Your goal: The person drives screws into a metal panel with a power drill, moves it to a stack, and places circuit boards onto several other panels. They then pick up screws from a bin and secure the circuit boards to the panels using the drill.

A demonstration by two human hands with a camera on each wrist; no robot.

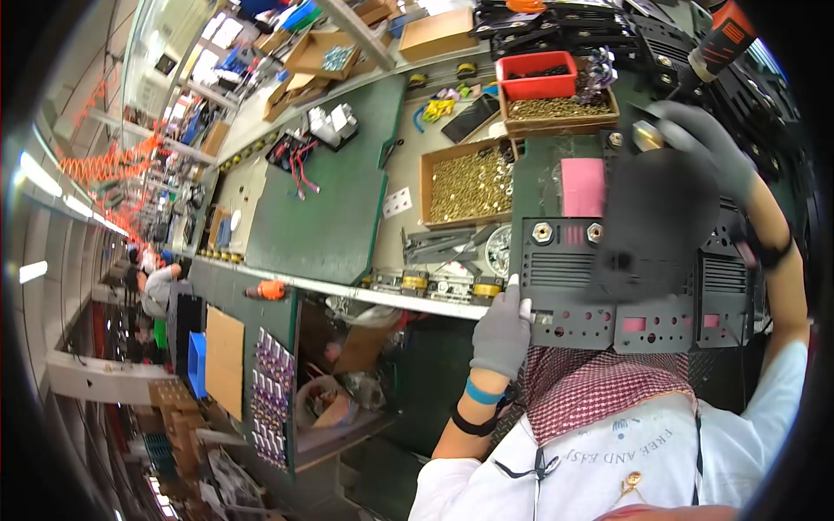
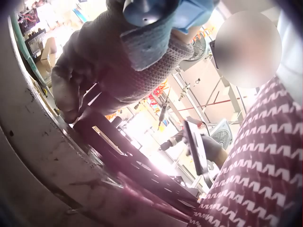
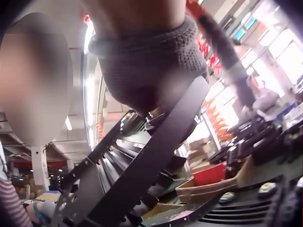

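Note:
My gloved right hand grips the top end of a dark metal panel, which is tilted up and blurred above the bench. A brass-coloured nut shows close to those fingers. In the right wrist view the raised panel is seen along its long edge, just below the glove. My gloved left hand rests at the near left corner of a slotted black panel lying flat. Its index finger points straight along that corner. Brass nuts sit on the flat panels.
Cardboard boxes of brass hardware stand beyond the panels, one with a red bin. An orange power screwdriver is above my right hand. A pink sheet lies behind the panels. Stacked black parts fill the far side.

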